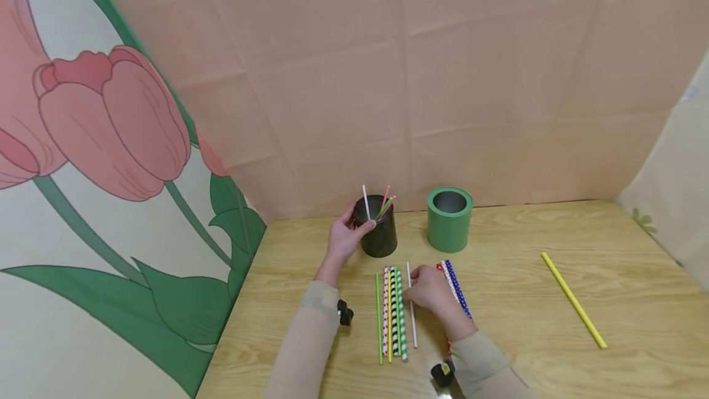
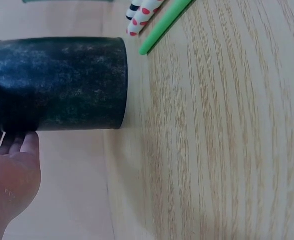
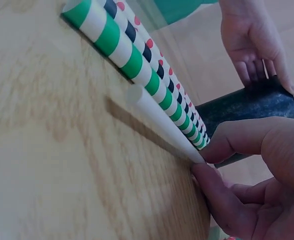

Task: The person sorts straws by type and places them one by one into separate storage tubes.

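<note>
My left hand (image 1: 344,237) grips the rim of a black cup (image 1: 381,242), thumb at the near side and fingers behind it. White, pink and green straws (image 1: 365,199) poke out of the top. In the left wrist view the black cup (image 2: 62,85) appears sideways. My right hand (image 1: 434,293) pinches a white straw (image 1: 413,325) near its far end between thumb and index finger; the right wrist view shows the white straw (image 3: 162,117) close over the wood. Just left of it lies a row of straws, including a green-striped straw (image 1: 402,325) and a red-dotted straw (image 1: 385,319).
A green cup (image 1: 449,226) stands right of the black one. Blue, pink-dotted and red straws lie partly under my right forearm, the blue straw (image 1: 456,282) outermost. One yellow straw (image 1: 573,299) lies apart at the right of the wooden table (image 1: 515,263). A curtain-like sheet (image 1: 332,79) hangs behind.
</note>
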Demonstrator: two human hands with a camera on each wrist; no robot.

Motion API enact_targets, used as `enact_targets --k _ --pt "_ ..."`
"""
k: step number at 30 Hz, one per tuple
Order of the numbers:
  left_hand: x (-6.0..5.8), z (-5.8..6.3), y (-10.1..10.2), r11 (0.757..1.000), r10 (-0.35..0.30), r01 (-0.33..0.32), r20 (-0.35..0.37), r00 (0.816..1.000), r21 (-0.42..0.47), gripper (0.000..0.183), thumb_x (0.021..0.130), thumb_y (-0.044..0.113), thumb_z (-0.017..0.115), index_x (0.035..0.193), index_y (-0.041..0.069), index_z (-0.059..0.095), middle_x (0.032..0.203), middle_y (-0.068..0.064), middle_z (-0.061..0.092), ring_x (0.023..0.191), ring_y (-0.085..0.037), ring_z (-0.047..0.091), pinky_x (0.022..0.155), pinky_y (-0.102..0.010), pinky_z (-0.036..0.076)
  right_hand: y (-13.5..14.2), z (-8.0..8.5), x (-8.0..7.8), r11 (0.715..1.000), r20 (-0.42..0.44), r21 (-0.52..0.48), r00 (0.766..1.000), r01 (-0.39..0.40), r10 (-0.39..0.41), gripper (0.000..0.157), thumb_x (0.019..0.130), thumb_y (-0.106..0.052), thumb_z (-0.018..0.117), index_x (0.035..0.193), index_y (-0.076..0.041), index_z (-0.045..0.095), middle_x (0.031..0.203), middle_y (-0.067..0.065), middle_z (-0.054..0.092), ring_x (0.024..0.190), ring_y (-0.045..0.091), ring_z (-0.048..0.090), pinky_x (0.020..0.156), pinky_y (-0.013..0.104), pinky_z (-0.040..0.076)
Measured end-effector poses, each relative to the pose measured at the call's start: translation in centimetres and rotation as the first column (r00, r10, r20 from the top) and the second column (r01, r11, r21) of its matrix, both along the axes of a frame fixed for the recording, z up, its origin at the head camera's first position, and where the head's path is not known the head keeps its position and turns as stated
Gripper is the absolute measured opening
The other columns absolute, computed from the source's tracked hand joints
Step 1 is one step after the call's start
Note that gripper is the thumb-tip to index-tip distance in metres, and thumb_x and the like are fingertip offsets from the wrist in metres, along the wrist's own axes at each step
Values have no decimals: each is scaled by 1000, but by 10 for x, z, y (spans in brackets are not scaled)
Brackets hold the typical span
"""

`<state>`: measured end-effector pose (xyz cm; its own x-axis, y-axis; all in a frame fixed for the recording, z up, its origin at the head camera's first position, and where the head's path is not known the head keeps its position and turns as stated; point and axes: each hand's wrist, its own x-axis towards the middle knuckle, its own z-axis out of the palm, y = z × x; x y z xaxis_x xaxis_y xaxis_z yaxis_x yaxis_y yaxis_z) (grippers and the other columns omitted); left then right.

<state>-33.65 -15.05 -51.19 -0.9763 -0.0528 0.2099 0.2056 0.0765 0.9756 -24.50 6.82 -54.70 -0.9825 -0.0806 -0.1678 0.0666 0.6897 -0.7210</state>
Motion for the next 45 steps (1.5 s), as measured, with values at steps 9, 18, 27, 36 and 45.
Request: enact_targets --k 9,18,27,36,45 --pt "-1 0 -2 1000 10 -10 20 1000 -23 83 90 11 87 160 -4 44 162 -24 43 150 -34 43 124 -41 37 1 1 -1 1000 13 -1 1000 0 0 45 68 -10 88 106 6 70 85 8 66 76 24 63 65 33 55" --pt "-1 -4 -3 1000 12 -11 25 1000 -27 85 90 12 88 160 -4 43 163 -23 43 150 -33 44 124 -41 37 5 0 -6 996 108 -91 994 11 -2 57 74 -12 91 121 8 66 93 12 67 79 24 65 65 32 56" --pt "-2 -5 -3 1000 12 -11 22 1000 -26 84 90 12 89 160 -2 45 162 -23 45 149 -33 45 123 -40 38 11 -1 -8 971 157 -236 987 48 -11 55 82 -8 80 132 9 64 101 14 70 74 19 68 64 29 60" --pt "-3 -3 0 1000 16 -16 17 1000 -16 82 90 9 87 160 0 45 163 -22 43 150 -33 43 124 -41 37 17 12 -4 921 82 -389 997 27 6 55 92 -8 71 142 10 60 101 14 75 78 20 73 73 38 65" --pt "-1 -1 0 1000 6 -6 12 1000 -6 83 91 8 86 160 -5 41 165 -22 40 151 -33 43 124 -39 36 20 17 -5 834 60 -551 998 18 18 49 103 -8 65 148 9 57 110 23 72 84 20 71 81 39 67"
